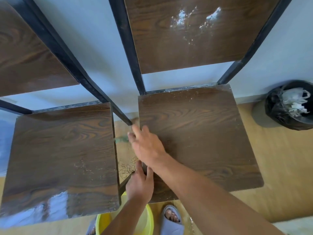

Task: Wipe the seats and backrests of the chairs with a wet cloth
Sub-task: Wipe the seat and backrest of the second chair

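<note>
Two chairs with dark wood-grain boards and black metal frames stand side by side against a pale wall. My right hand [147, 146] lies on the left edge of the right chair's seat [203, 141], its fingertips blurred. A bit of greenish cloth [119, 139] pokes out from under the fingers into the gap between the chairs; the rest is hidden. My left hand [139, 183] rests just below it on the same edge, fingers spread flat. White powder [183, 19] smears the right backrest [194, 48]. The left chair's seat [64, 158] carries fine crumbs and a glossy patch at the front.
Crumbs [127, 167] lie on the tan floor between the chairs. A yellow basin [148, 219] sits under my arms beside my slippered foot [171, 219]. A black-lined trash bin [291, 106] with white scraps stands at the right wall. The left chair's backrest [25, 56] fills the upper left.
</note>
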